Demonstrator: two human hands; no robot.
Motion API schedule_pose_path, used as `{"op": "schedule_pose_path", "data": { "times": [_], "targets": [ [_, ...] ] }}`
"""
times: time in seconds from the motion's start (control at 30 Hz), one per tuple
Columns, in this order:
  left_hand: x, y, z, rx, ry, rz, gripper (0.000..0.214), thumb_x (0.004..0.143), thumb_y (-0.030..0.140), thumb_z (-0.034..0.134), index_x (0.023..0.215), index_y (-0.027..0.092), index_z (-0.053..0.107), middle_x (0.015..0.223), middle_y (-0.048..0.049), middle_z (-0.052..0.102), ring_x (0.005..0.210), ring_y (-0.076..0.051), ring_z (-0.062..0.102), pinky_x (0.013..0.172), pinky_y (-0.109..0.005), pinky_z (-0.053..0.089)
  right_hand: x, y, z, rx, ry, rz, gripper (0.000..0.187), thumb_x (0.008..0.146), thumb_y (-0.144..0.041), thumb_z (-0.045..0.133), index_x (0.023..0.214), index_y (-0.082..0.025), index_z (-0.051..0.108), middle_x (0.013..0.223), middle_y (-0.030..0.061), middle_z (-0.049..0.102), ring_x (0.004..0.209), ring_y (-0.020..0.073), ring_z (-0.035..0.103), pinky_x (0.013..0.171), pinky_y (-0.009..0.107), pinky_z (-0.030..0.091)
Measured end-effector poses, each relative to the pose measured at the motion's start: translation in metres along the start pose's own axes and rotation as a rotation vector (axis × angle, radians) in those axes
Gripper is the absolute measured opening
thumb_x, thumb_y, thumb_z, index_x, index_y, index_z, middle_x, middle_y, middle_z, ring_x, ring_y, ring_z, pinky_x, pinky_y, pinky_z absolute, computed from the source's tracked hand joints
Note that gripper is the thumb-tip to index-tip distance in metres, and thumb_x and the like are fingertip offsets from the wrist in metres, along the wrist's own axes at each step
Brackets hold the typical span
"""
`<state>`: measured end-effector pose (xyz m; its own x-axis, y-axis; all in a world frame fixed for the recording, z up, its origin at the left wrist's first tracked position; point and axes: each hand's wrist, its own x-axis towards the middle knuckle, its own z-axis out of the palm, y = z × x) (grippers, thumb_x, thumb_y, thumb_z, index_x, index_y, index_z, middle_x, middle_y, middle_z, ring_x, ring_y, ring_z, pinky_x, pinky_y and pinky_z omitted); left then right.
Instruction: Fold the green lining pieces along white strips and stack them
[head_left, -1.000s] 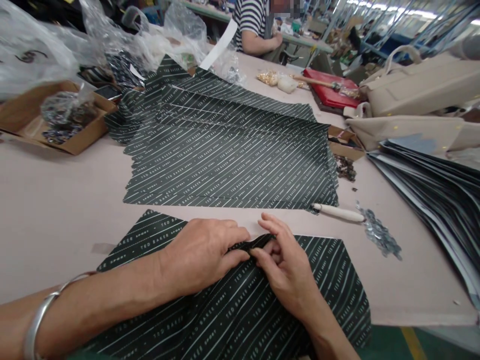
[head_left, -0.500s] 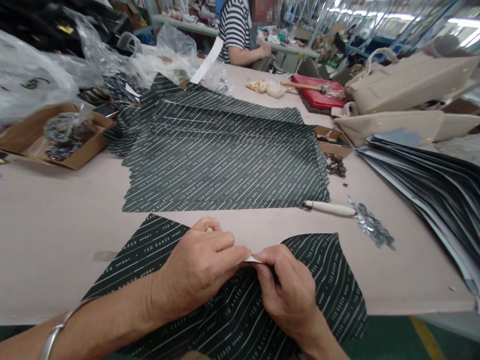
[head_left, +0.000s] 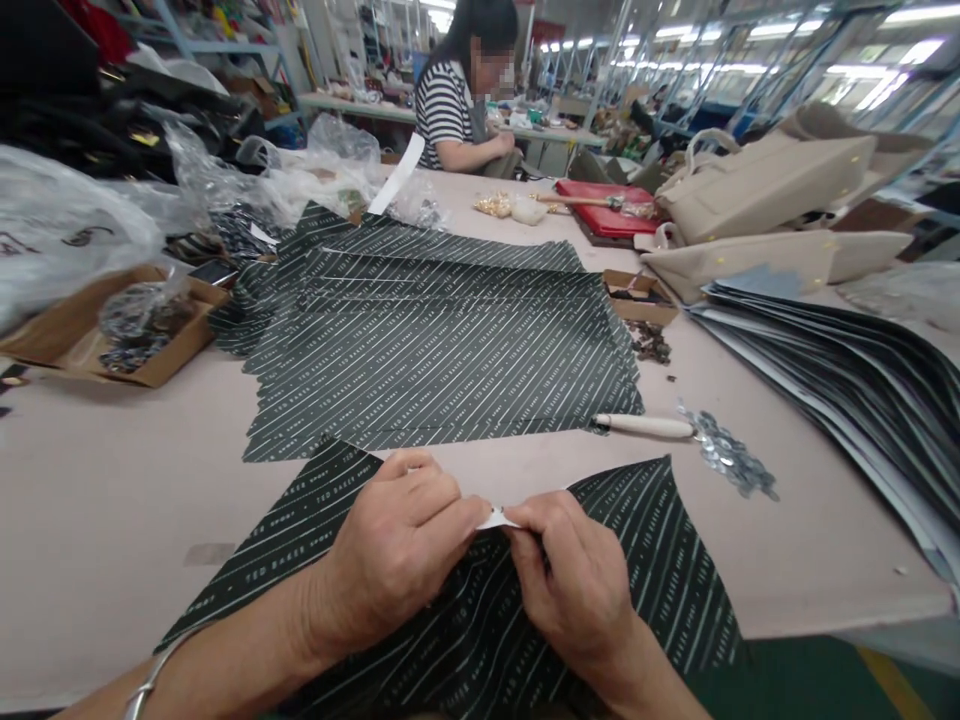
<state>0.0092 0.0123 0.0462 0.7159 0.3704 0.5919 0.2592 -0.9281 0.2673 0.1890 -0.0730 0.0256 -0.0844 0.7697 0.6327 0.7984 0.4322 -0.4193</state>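
Observation:
A dark fabric piece (head_left: 667, 560) with white stripes and lettering lies bunched at the table's front edge. My left hand (head_left: 409, 535) is closed on its upper edge, thumb and fingers pinching. Close beside it, my right hand (head_left: 574, 570) pinches the same edge. Between the fingertips shows a short white strip (head_left: 497, 518) with tiny dark spots on it. What lies under the fingers is hidden. Beyond the hands spreads a stack of matching fabric pieces (head_left: 435, 360). A white-handled tool (head_left: 645, 427) rests at the stack's near right corner, by a heap of small silvery metal pieces (head_left: 735, 455).
A cardboard box (head_left: 161, 350) with bagged parts stands left, near plastic bags (head_left: 67, 225). On the right are dark layered sheets (head_left: 840, 370), beige bag pieces (head_left: 765, 200) and a red flat item (head_left: 604, 208). A person in a striped shirt (head_left: 442, 115) sits behind the table.
My view has tilted up slightly, showing more of the seated person. Both hands still pinch the fabric edge; more of the white strip and its dark spots now show between them.

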Motion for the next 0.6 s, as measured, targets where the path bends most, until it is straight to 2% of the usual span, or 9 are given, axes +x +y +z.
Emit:
{"op": "schedule_pose_path", "data": {
  "times": [0.13,0.23,0.3,0.37,0.47,0.53,0.6],
  "targets": [
    [0.000,0.001,-0.006,0.125,-0.028,0.064,0.012,0.095,0.009,0.054,0.093,0.015,0.065,0.070,0.0008,0.055,0.070,-0.017,0.045,0.083,-0.039,0.041,0.001,0.002,0.002,-0.029,-0.022,-0.052,0.013,0.092,-0.004,0.057,0.093,-0.017,0.059,0.072,0.0026,0.066,0.064,0.0151,0.061,0.061,0.027,0.048],
    [0.006,-0.002,-0.013,0.194,-0.058,0.106,0.013,0.098,0.012,0.053,0.094,0.012,0.065,0.068,0.0004,0.054,0.068,-0.018,0.045,0.073,-0.037,0.041,0.007,0.003,0.003,-0.094,0.030,-0.056,0.012,0.093,-0.005,0.056,0.093,-0.017,0.059,0.070,0.0023,0.066,0.061,0.0154,0.061,0.058,0.027,0.048],
    [0.011,-0.010,-0.019,0.255,-0.064,0.156,0.017,0.100,0.014,0.048,0.101,0.010,0.065,0.075,-0.0021,0.061,0.069,-0.019,0.049,0.065,-0.036,0.039,0.014,0.007,0.002,-0.142,0.031,-0.057,0.010,0.095,-0.007,0.056,0.097,-0.016,0.061,0.076,0.0040,0.069,0.066,0.0152,0.065,0.058,0.026,0.048],
    [0.013,-0.022,-0.021,0.344,-0.056,0.205,0.020,0.101,0.014,0.046,0.108,0.008,0.064,0.086,-0.0053,0.067,0.074,-0.020,0.054,0.064,-0.037,0.040,0.017,0.014,0.000,-0.203,-0.008,-0.064,0.008,0.097,-0.011,0.056,0.100,-0.015,0.063,0.086,0.0060,0.072,0.072,0.0146,0.068,0.057,0.024,0.048],
    [0.004,-0.035,-0.014,0.438,-0.101,0.204,0.024,0.101,0.012,0.044,0.111,0.008,0.065,0.099,-0.0075,0.070,0.084,-0.022,0.060,0.069,-0.038,0.046,0.012,0.023,-0.002,-0.331,-0.109,-0.084,0.011,0.099,-0.015,0.056,0.101,-0.017,0.066,0.096,0.0054,0.075,0.064,0.0128,0.068,0.052,0.025,0.046],
    [-0.008,-0.036,-0.006,0.453,-0.156,0.181,0.030,0.102,0.011,0.037,0.110,0.008,0.066,0.102,-0.0086,0.070,0.088,-0.023,0.062,0.074,-0.038,0.049,0.002,0.026,-0.003,-0.394,-0.193,-0.054,0.015,0.099,-0.017,0.055,0.106,-0.017,0.068,0.105,0.0063,0.076,0.059,0.0131,0.068,0.051,0.026,0.048],
    [-0.022,-0.032,0.004,0.433,-0.186,0.157,0.036,0.103,0.011,0.031,0.116,0.006,0.065,0.108,-0.0104,0.070,0.095,-0.023,0.063,0.082,-0.038,0.050,-0.007,0.024,-0.003,-0.411,-0.281,0.015,0.019,0.098,-0.019,0.056,0.113,-0.016,0.068,0.115,0.0097,0.075,0.064,0.0150,0.071,0.054,0.026,0.051]
  ]
}}
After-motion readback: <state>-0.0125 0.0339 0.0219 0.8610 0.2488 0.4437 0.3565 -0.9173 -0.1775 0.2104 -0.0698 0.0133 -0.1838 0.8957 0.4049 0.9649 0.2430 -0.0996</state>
